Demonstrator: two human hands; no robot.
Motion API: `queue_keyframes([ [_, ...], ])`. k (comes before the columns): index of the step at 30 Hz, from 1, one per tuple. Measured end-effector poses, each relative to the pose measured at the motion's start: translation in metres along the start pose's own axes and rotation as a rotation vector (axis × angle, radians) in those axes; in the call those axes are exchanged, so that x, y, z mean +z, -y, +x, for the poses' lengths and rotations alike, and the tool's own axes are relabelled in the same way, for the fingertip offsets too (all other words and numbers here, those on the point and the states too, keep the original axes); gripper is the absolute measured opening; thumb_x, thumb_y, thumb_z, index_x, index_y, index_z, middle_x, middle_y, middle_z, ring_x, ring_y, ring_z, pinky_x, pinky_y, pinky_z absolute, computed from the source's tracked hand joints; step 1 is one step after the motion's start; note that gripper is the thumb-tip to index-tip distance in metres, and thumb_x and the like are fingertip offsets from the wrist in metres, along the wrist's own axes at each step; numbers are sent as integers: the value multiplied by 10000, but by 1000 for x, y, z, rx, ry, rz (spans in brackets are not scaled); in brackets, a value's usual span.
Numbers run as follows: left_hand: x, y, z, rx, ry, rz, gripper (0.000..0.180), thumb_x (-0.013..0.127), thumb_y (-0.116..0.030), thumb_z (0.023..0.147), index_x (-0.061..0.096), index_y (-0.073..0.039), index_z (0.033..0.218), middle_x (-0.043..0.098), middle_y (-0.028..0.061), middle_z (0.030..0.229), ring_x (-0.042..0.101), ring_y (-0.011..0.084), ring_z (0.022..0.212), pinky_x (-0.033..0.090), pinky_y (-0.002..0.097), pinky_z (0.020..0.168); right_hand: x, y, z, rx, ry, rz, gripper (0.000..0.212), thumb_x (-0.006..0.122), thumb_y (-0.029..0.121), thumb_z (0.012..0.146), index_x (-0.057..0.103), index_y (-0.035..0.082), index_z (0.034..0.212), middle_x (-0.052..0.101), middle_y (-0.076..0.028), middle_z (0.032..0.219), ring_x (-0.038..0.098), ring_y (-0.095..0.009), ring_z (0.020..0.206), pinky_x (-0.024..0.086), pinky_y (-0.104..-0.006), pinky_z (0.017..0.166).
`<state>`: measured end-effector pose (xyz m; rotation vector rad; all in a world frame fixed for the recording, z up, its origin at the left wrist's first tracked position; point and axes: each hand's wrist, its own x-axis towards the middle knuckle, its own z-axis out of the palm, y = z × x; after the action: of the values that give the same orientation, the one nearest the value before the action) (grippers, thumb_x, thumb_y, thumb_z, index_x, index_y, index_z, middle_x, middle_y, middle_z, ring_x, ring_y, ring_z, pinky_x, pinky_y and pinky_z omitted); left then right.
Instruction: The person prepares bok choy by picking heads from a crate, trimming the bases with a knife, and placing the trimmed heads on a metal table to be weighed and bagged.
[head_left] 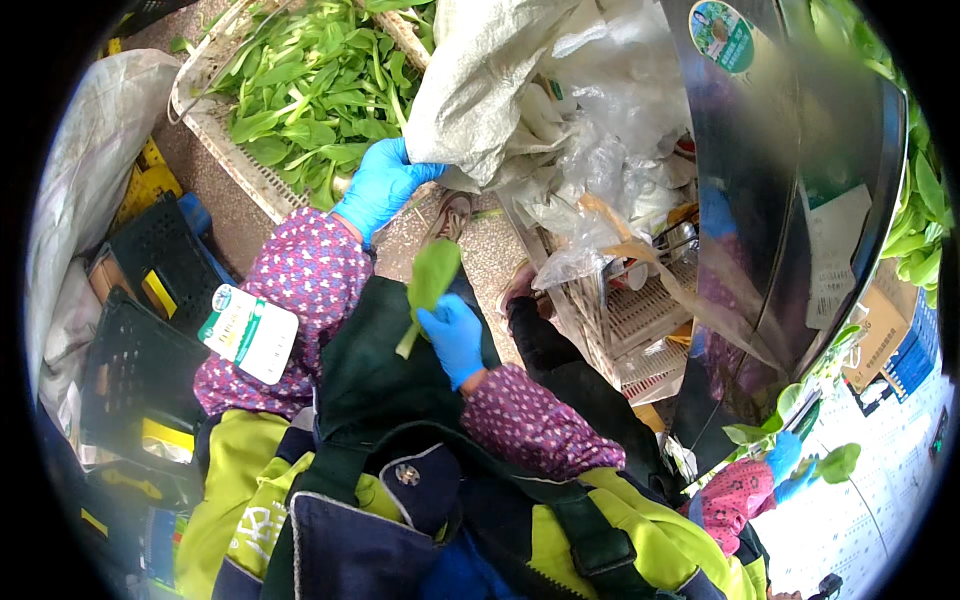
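Note:
Blue gloves cover both of my hands, with purple patterned sleeves above them. At the upper middle, my left hand [383,190] is closed on the lower edge of a white woven sack [475,95]. Lower down, over my dark apron [390,370], my right hand [455,340] pinches a single leafy green [434,272] by its lower part. Its broad leaf points up and its pale stem sticks out to the left. A white and green label [250,335] sits on my left sleeve.
A white crate [235,160] holds loose leafy greens [315,100] at the upper left. Dark crates [140,380] stand along the left. Right of the sack lie clear plastic bags [620,130] above another crate [640,340] and a dark glossy panel [750,180]. A co-worker's gloved hand [788,463] holds greens.

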<state>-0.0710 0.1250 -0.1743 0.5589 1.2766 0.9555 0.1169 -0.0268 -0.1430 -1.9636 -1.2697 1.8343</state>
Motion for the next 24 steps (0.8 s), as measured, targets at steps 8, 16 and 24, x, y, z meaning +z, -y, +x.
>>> queue_keyframes([
  [8, 4, -10, -26, -1, 55, -53, 311, 646, -52, 845, 605, 23, 1144, 660, 56, 1049, 596, 116, 938, 463, 264, 852, -97, 18, 65, -132, -238, -212, 248, 609, 112, 858, 539, 10, 1073, 589, -67, 964, 554, -146, 823, 478, -286, 752],
  [16, 26, -25, -48, -64, 208, -190, 444, 631, -93, 872, 500, 23, 1280, 588, 52, 1201, 525, 137, 1085, 392, 298, 975, -247, 71, 214, -346, -671, -878, 177, 525, 119, 886, 563, 21, 1029, 576, -55, 1031, 507, -185, 949, 447, -295, 822],
  [24, 58, -79, -119, -11, 217, -96, 323, 612, -102, 883, 579, 20, 1181, 615, 36, 1118, 556, 118, 995, 441, 285, 869, -257, 152, 100, -627, -415, -1248, 232, 527, 112, 852, 600, 43, 1061, 571, -59, 1138, 469, -223, 1117, 419, -313, 928],
])
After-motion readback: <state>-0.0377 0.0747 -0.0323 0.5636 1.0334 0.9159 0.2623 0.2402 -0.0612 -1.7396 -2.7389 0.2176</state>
